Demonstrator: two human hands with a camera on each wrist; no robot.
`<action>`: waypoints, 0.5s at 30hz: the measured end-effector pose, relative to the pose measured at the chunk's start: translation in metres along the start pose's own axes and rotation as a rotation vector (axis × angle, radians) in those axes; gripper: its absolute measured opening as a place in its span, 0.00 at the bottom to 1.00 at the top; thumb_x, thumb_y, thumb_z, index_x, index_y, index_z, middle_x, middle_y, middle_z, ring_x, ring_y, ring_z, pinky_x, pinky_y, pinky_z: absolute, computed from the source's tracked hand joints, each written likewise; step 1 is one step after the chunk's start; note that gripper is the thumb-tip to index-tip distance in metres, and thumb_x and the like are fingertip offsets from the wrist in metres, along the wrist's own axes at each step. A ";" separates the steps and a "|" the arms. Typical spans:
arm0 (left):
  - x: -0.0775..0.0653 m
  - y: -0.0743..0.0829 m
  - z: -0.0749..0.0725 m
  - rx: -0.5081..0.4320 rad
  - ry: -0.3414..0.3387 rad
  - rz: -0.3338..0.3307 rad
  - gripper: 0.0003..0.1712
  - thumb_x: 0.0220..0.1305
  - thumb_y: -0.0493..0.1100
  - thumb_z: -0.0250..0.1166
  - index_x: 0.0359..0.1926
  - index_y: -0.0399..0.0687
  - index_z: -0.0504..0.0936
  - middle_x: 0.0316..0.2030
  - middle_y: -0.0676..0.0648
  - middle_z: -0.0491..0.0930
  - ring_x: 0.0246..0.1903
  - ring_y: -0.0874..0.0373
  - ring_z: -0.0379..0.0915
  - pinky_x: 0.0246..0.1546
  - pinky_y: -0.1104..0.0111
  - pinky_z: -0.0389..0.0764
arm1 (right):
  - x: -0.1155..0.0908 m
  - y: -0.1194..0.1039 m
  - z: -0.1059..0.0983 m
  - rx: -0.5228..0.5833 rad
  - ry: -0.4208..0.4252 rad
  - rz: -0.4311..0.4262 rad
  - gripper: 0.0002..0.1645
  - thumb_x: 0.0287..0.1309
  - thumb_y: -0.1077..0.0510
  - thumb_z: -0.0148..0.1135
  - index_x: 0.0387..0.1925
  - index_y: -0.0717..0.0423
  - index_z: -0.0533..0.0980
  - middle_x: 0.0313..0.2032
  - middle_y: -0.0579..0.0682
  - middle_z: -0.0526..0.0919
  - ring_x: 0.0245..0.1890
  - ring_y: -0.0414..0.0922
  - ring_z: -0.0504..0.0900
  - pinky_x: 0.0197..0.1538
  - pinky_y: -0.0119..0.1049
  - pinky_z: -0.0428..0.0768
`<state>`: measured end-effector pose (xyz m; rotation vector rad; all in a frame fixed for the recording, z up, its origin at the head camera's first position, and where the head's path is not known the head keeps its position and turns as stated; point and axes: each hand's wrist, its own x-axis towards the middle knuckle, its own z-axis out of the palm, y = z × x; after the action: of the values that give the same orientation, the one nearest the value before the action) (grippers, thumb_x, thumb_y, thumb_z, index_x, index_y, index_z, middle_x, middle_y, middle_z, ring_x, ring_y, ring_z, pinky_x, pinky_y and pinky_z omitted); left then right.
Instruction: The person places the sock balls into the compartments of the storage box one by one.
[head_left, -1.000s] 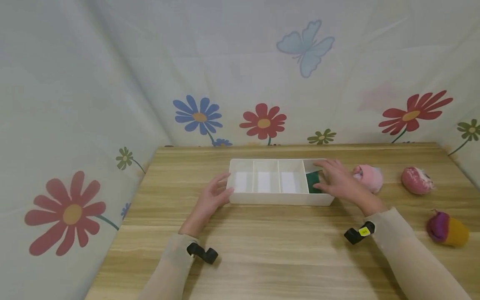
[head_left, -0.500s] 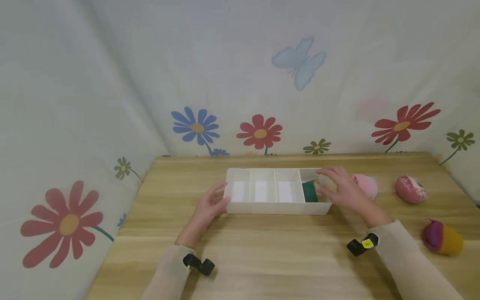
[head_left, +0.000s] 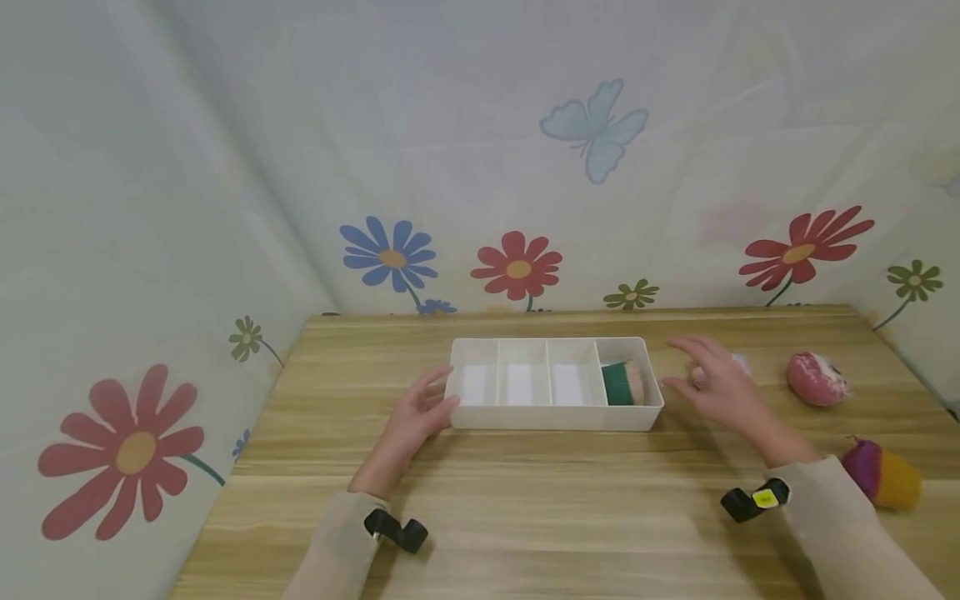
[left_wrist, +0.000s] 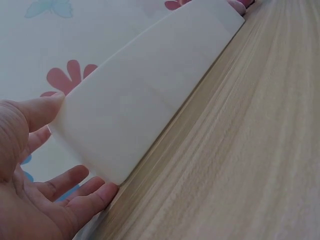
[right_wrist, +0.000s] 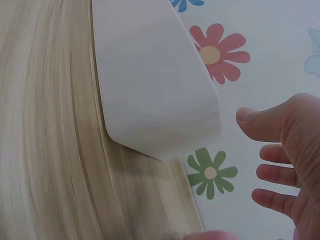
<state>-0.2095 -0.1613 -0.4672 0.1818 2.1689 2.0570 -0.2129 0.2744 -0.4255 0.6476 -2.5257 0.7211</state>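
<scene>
A long white box [head_left: 551, 418] with several compartments stands on the wooden table in the head view. Its rightmost compartment holds a small soft-looking bundle [head_left: 619, 384], green on the left and beige on the right. My left hand [head_left: 408, 419] touches the box's left end, thumb at the upper corner and fingertips [left_wrist: 107, 192] low by the table, as the left wrist view shows. Off the right end, my right hand [head_left: 726, 395] holds nothing, its thumb and fingers spread apart. It overlaps a pink bundle [head_left: 741, 362], which is mostly hidden behind it.
To the right lie a red-and-white rounded bundle [head_left: 817, 379] and, nearer, a purple-and-yellow bundle [head_left: 883, 475] beside my right sleeve. A flower-printed cloth [head_left: 450, 150] hangs behind and to the left of the table [head_left: 540, 517].
My right hand has left the box's right end and moved right, uncovering the green-and-beige bundle. The left hand keeps its place at the left end. The head view has tilted slightly upward.
</scene>
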 end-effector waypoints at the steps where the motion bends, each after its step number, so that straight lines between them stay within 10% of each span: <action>1: 0.000 0.000 0.000 -0.003 0.001 -0.001 0.30 0.60 0.47 0.65 0.63 0.60 0.68 0.58 0.40 0.68 0.55 0.46 0.69 0.45 0.57 0.77 | -0.001 0.001 -0.001 0.008 0.002 0.014 0.34 0.41 0.67 0.73 0.53 0.64 0.70 0.48 0.62 0.74 0.45 0.56 0.73 0.46 0.57 0.72; 9: 0.000 0.001 -0.001 0.003 -0.011 -0.009 0.31 0.61 0.47 0.64 0.64 0.59 0.66 0.59 0.39 0.67 0.55 0.46 0.68 0.45 0.57 0.77 | -0.011 0.011 -0.012 0.042 0.013 0.035 0.33 0.41 0.71 0.71 0.52 0.66 0.70 0.46 0.63 0.74 0.45 0.57 0.71 0.44 0.58 0.72; 15: -0.005 0.016 0.001 -0.003 -0.039 -0.035 0.31 0.63 0.43 0.62 0.66 0.52 0.63 0.60 0.36 0.64 0.56 0.44 0.67 0.47 0.55 0.75 | -0.017 0.015 -0.030 0.056 -0.097 0.209 0.30 0.54 0.61 0.66 0.56 0.65 0.66 0.53 0.68 0.69 0.54 0.66 0.64 0.50 0.67 0.63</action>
<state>-0.2047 -0.1604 -0.4516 0.1814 2.1313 2.0204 -0.1996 0.3078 -0.4167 0.4510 -2.6990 0.8532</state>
